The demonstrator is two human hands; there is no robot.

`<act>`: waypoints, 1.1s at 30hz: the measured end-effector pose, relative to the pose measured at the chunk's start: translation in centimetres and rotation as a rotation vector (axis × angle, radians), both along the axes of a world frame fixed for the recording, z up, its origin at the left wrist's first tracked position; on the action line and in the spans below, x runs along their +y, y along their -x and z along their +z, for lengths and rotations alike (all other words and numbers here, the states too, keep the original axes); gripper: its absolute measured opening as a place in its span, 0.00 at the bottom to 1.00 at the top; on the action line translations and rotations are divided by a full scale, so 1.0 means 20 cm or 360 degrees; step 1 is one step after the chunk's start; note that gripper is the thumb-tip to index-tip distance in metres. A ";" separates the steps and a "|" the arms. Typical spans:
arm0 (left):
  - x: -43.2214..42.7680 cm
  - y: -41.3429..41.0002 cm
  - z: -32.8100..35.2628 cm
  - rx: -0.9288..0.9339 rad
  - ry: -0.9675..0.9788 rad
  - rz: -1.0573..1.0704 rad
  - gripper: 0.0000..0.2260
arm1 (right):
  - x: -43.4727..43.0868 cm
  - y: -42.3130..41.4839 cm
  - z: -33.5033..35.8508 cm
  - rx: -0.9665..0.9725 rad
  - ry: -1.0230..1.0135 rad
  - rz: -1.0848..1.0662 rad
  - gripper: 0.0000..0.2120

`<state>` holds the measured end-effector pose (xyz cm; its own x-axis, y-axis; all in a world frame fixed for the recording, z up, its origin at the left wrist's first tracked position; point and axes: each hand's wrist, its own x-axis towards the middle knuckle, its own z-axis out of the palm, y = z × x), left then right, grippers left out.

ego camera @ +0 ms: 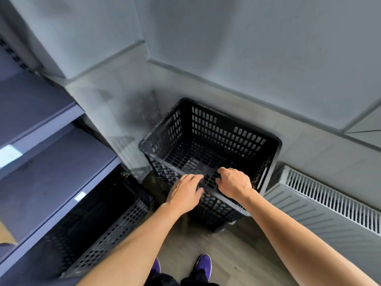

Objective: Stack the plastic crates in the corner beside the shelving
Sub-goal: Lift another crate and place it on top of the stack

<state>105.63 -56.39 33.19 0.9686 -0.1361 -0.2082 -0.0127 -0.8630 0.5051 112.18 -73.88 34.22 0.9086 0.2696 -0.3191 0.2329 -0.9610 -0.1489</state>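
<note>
A black perforated plastic crate [208, 137] stands open-topped in the corner where two grey walls meet, on top of at least one more black crate [214, 211] whose side shows below its rim. My left hand [184, 191] holds the near rim, fingers curled over its edge. My right hand [234, 182] grips the same rim a little to the right, fingers hooked inside the crate. A further dark crate [99, 234] lies under the lowest shelf at the left.
Grey-blue shelving [41, 157] runs down the left side. A white radiator [329, 205] hangs on the wall at the right, close to the crate stack. Wood-look floor [233, 254] and my purple shoes [203, 265] are below.
</note>
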 end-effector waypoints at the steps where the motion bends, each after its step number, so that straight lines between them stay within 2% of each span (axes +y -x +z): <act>1: 0.03 0.02 0.00 -0.0029 0.0001 0.0035 0.21 | 0.03 0.01 0.00 -0.0007 -0.0020 0.0026 0.18; 9: 0.38 0.26 0.00 0.0010 0.0001 0.0323 0.21 | 0.39 0.11 0.03 -0.0041 -0.0103 0.0230 0.18; 18: 0.81 0.64 -0.04 0.0006 0.0068 0.0505 0.22 | 0.85 0.44 0.00 0.0050 -0.0066 0.0362 0.19; 28: 1.11 1.00 -0.20 0.0177 0.0114 0.0529 0.22 | 1.13 0.84 -0.13 0.0195 -0.0001 0.0353 0.18; 33: 1.15 0.99 -0.18 0.0182 0.0113 0.0518 0.22 | 1.14 0.87 -0.13 0.0194 0.0023 0.0364 0.19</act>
